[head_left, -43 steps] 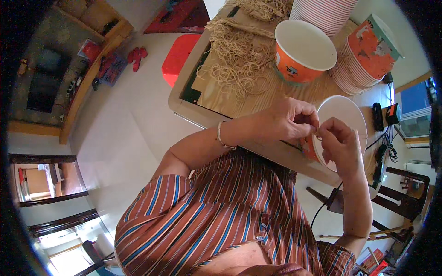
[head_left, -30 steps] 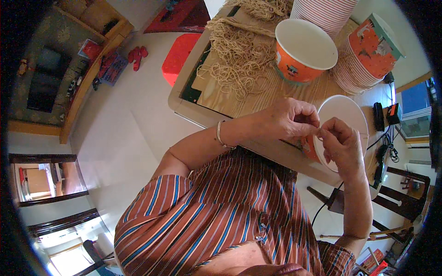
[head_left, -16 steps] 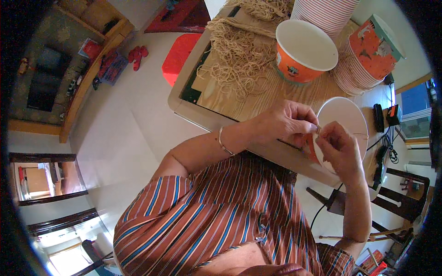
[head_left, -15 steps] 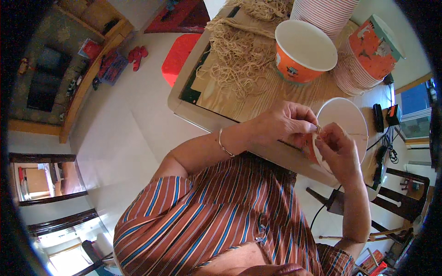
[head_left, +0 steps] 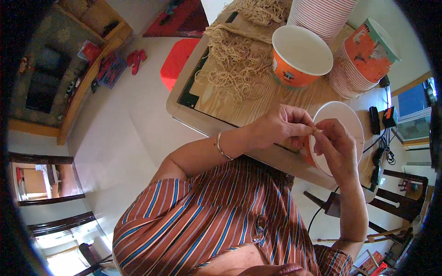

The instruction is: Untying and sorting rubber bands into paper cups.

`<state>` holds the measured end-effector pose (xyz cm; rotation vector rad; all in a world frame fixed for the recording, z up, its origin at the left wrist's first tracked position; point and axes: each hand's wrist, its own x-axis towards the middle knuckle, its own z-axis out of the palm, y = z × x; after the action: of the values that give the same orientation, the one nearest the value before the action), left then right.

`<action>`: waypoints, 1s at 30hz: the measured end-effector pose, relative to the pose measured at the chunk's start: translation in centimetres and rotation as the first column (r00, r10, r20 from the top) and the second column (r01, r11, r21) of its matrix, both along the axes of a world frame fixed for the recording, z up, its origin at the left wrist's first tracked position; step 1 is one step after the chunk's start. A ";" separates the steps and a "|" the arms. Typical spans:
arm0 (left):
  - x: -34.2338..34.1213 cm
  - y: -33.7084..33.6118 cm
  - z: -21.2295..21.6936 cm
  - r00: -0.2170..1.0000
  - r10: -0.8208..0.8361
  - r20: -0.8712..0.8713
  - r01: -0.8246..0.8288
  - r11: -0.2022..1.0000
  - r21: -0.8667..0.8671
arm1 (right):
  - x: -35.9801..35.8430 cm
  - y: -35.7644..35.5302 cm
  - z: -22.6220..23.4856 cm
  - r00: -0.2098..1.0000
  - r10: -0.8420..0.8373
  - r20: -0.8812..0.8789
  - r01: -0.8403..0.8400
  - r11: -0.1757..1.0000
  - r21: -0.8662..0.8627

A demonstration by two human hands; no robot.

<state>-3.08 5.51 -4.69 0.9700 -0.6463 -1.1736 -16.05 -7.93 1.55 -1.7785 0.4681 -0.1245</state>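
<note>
Tan string [head_left: 316, 131] is being pinched by both hands' fingers [head_left: 307, 129] at a white cup's [head_left: 343, 120] rim; many cups [head_left: 322, 16] are waiting, stacked.

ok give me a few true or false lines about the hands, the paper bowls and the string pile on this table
1. Both hands meet at the rim of a white-lined paper bowl. True: the left hand and right hand pinch a small bit of string there.
2. The upright orange paper bowl is full of string. False: its white inside looks bare.
3. A pile of tan string loops lies on the wooden table, left of the upright bowl. True.
4. The left wrist is bare. False: it wears a thin bracelet.
5. Stacks of paper bowls stand at the table's far side. True.
</note>
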 end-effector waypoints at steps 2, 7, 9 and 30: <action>0.1 0.1 0.4 0.996 -0.041 -0.083 0.043 0.999 0.024 | 0.1 -0.1 -0.1 1.000 0.004 0.016 -0.003 0.999 -0.033; 0.2 0.0 0.4 1.000 -0.026 -0.009 0.026 0.999 0.027 | 0.0 -0.6 0.1 1.000 -0.009 0.000 0.009 0.995 -0.096; 0.2 0.1 0.5 0.999 -0.036 -0.032 0.037 0.998 0.043 | 0.2 -0.8 0.3 0.999 -0.009 -0.054 0.009 1.000 0.007; -0.3 0.0 -0.3 0.984 0.020 -0.176 -0.013 0.999 0.038 | -1.7 0.2 -0.2 0.997 0.074 0.020 -0.060 0.908 -0.415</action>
<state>-3.35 5.54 -5.02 0.8884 -0.4758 -1.2445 -17.70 -7.75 1.39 -2.2038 0.3718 -0.2195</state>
